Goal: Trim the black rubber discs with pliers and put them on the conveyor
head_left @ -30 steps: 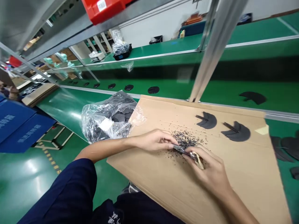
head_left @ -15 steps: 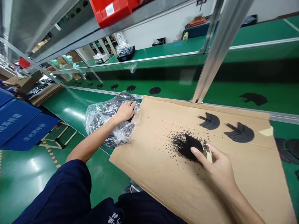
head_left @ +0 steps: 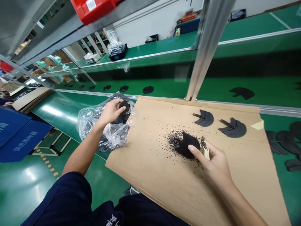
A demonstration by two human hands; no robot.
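At the mouth of a clear plastic bag (head_left: 89,117), my left hand (head_left: 110,111) is closed on a flat, rounded black piece (head_left: 124,107). More black pieces (head_left: 121,119) lie inside the bag. My right hand (head_left: 217,161) grips a pair of small nippers (head_left: 204,147) with cream handles. Its thumb also presses on a dark, notched black piece (head_left: 188,145) over the cardboard sheet (head_left: 150,172). Black crumbs (head_left: 172,139) are scattered around that piece. Beyond the right hand lie two fan-shaped black pieces (head_left: 205,119) with thin stems.
A metal post (head_left: 202,56) rises at the cardboard's back edge. Behind it, a green conveyor belt (head_left: 169,89) carries spaced black discs (head_left: 148,90). More black parts (head_left: 285,141) lie at the right. A red bin (head_left: 94,11) sits overhead; blue boxes (head_left: 21,135) stand at left.
My left hand has lifted a black piece up from the bag, where it was reaching in before. My right hand keeps its hold, and the whole view has shifted slightly.
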